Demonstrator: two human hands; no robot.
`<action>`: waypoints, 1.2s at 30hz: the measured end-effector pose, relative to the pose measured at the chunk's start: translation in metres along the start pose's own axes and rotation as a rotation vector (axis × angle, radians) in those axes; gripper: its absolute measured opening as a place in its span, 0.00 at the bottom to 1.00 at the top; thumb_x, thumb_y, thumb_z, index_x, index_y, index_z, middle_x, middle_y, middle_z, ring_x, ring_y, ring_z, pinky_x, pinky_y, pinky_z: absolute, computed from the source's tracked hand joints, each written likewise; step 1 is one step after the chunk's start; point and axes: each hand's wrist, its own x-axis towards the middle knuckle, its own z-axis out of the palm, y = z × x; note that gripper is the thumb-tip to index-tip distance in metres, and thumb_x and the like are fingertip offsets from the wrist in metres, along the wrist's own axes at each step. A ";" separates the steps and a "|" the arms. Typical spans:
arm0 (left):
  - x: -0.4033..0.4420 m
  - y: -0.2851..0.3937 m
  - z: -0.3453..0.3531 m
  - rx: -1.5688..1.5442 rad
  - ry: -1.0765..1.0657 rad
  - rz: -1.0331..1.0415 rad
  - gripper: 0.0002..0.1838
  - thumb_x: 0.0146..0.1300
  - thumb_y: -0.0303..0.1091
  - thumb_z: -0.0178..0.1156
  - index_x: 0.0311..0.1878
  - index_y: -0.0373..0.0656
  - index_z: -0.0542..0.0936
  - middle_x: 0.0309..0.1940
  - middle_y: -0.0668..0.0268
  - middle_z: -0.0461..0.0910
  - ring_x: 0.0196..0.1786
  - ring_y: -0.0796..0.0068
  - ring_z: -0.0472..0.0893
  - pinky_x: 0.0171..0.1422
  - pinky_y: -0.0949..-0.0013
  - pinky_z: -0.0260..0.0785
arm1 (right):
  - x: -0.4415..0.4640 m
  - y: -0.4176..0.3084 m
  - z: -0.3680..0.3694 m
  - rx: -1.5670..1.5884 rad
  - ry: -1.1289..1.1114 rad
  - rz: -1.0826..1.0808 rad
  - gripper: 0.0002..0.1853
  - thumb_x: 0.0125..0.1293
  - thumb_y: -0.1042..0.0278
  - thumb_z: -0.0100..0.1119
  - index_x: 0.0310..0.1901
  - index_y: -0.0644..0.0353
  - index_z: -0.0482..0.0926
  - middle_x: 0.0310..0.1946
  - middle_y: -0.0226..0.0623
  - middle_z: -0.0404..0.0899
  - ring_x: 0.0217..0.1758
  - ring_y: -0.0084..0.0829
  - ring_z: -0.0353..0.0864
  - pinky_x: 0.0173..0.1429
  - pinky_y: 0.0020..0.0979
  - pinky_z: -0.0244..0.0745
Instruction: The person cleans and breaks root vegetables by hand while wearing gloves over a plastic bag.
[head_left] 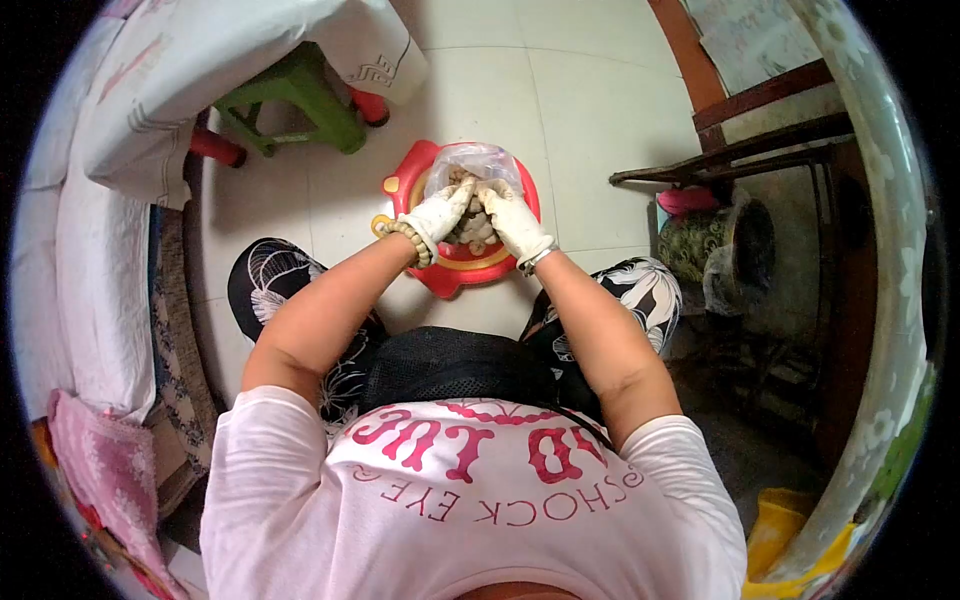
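Note:
Both my hands wear whitish, stained gloves. My left hand [441, 216] and my right hand [511, 218] meet over a red basin or stool [447, 277] on the floor, fingertips close together. Their fingers look pinched around something small that I cannot make out. Below and between them lie several pale, roundish lumps [476, 232], brownish and whitish. A clear plastic bag [478, 158] spreads open behind my fingers, with more brownish lumps at its mouth. A beaded bracelet circles my left wrist.
A green stool [297, 97] stands partly under a table with a white cloth [250, 45] at the upper left. Dark wooden bars [740, 155] jut in from the right, above a patterned item and a plastic bag. A yellow object [780, 530] sits at the lower right.

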 end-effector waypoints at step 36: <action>-0.023 0.018 0.019 -0.413 0.011 -0.109 0.31 0.68 0.60 0.31 0.48 0.43 0.75 0.29 0.64 0.76 0.29 0.72 0.72 0.32 0.69 0.64 | 0.005 0.016 0.021 0.028 0.126 0.089 0.16 0.69 0.59 0.44 0.50 0.63 0.70 0.38 0.36 0.76 0.37 0.26 0.76 0.39 0.27 0.73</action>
